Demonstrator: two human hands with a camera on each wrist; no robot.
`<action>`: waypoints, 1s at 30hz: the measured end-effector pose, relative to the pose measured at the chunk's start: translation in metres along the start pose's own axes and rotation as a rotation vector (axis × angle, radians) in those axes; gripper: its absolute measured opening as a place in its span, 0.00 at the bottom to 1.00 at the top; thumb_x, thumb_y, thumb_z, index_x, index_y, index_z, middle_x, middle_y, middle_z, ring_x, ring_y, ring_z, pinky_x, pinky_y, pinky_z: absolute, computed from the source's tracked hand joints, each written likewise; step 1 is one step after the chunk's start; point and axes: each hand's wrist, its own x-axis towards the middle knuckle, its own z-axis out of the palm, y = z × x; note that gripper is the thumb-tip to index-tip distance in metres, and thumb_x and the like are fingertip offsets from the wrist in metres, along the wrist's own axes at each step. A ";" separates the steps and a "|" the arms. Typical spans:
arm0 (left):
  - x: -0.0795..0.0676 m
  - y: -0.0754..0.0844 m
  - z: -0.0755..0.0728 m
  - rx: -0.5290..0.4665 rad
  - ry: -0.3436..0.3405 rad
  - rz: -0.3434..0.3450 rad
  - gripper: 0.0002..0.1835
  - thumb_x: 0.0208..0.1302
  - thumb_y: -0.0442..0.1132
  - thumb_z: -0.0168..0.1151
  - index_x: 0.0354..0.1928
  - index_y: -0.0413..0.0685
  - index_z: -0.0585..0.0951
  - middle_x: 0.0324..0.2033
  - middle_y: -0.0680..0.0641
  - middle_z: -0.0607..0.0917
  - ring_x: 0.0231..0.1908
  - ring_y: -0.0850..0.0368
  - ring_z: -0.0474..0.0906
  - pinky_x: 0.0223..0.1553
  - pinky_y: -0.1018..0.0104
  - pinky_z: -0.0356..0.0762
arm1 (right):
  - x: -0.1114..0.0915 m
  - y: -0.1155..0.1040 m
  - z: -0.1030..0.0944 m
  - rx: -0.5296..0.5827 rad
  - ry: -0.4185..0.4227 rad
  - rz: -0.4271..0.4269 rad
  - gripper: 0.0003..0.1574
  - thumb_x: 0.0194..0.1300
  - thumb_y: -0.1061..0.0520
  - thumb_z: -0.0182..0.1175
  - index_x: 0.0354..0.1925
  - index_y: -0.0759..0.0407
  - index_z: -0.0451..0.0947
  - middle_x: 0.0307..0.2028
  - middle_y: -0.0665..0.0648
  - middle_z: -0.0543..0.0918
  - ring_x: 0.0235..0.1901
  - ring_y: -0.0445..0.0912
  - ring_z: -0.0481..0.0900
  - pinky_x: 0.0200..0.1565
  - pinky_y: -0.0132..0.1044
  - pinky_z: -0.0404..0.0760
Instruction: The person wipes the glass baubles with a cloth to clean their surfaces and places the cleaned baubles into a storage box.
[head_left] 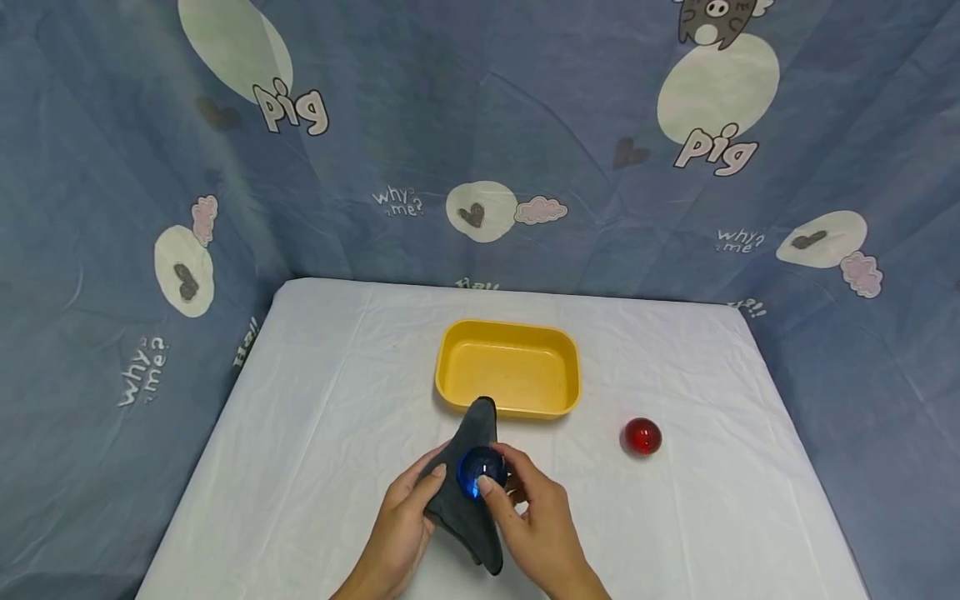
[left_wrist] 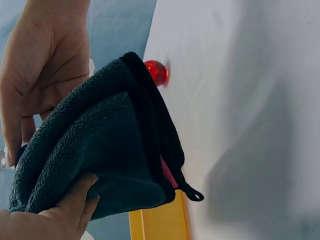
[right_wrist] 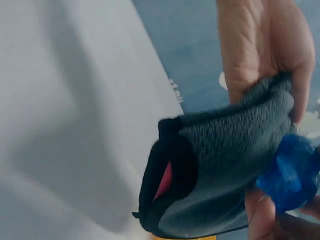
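My left hand grips a dark grey-green cloth, thumb on top and fingers underneath. The cloth is folded, with black edging and a small hanging loop that shows in the left wrist view. A clear blue ball sits against the cloth, pinched between thumb and fingers of my right hand. In the right wrist view the blue ball presses close to the fuzzy cloth, and a bit of pink shows inside the fold. Both hands are raised over the near middle of the table.
A yellow tray stands just beyond the hands, partly overlapped by the cloth's tip. To the right lies a clear red ball on the white tablecloth. A blue printed curtain hangs behind the table and at its sides.
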 end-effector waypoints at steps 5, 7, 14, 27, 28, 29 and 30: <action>0.001 -0.001 0.001 -0.021 0.014 0.007 0.32 0.86 0.43 0.43 0.80 0.30 0.52 0.80 0.33 0.53 0.77 0.41 0.56 0.69 0.61 0.69 | -0.003 -0.002 0.004 -0.070 0.025 -0.141 0.40 0.73 0.44 0.68 0.74 0.59 0.71 0.65 0.49 0.76 0.45 0.38 0.78 0.39 0.33 0.85; 0.002 -0.001 0.001 -0.030 0.017 0.008 0.32 0.86 0.43 0.43 0.80 0.30 0.52 0.79 0.33 0.54 0.77 0.42 0.56 0.69 0.62 0.69 | -0.003 -0.003 0.005 -0.100 0.040 -0.193 0.44 0.69 0.48 0.72 0.75 0.61 0.69 0.69 0.52 0.72 0.46 0.38 0.77 0.39 0.34 0.85; 0.003 0.001 0.000 -0.020 0.006 0.033 0.33 0.86 0.43 0.44 0.79 0.28 0.51 0.79 0.31 0.54 0.76 0.40 0.57 0.68 0.61 0.71 | -0.002 -0.003 0.005 -0.167 0.059 -0.228 0.50 0.61 0.56 0.79 0.75 0.60 0.66 0.64 0.55 0.75 0.45 0.39 0.78 0.38 0.31 0.85; 0.000 0.001 -0.001 -0.018 -0.005 -0.018 0.32 0.86 0.43 0.45 0.79 0.30 0.53 0.79 0.32 0.56 0.76 0.41 0.59 0.67 0.58 0.72 | 0.000 0.000 0.000 -0.022 0.030 -0.055 0.29 0.70 0.44 0.71 0.60 0.59 0.80 0.38 0.43 0.80 0.28 0.36 0.77 0.28 0.30 0.81; 0.000 0.001 -0.001 -0.015 -0.005 -0.018 0.32 0.86 0.43 0.45 0.79 0.30 0.53 0.79 0.32 0.57 0.75 0.41 0.60 0.67 0.58 0.72 | 0.001 0.000 -0.001 -0.004 0.024 -0.029 0.28 0.72 0.44 0.69 0.60 0.59 0.81 0.36 0.43 0.80 0.28 0.36 0.77 0.28 0.30 0.81; 0.001 0.001 -0.001 -0.011 -0.006 -0.017 0.33 0.85 0.44 0.45 0.79 0.30 0.53 0.79 0.32 0.57 0.75 0.41 0.60 0.67 0.58 0.72 | 0.001 0.001 -0.001 0.014 0.018 -0.007 0.27 0.73 0.43 0.68 0.60 0.59 0.81 0.35 0.44 0.81 0.28 0.37 0.78 0.29 0.31 0.81; 0.001 0.001 -0.001 -0.008 -0.007 -0.018 0.33 0.85 0.44 0.46 0.80 0.30 0.53 0.79 0.33 0.56 0.76 0.42 0.59 0.67 0.59 0.72 | 0.001 0.001 -0.001 0.026 0.011 0.017 0.27 0.75 0.43 0.66 0.61 0.58 0.81 0.34 0.44 0.82 0.28 0.37 0.79 0.29 0.31 0.81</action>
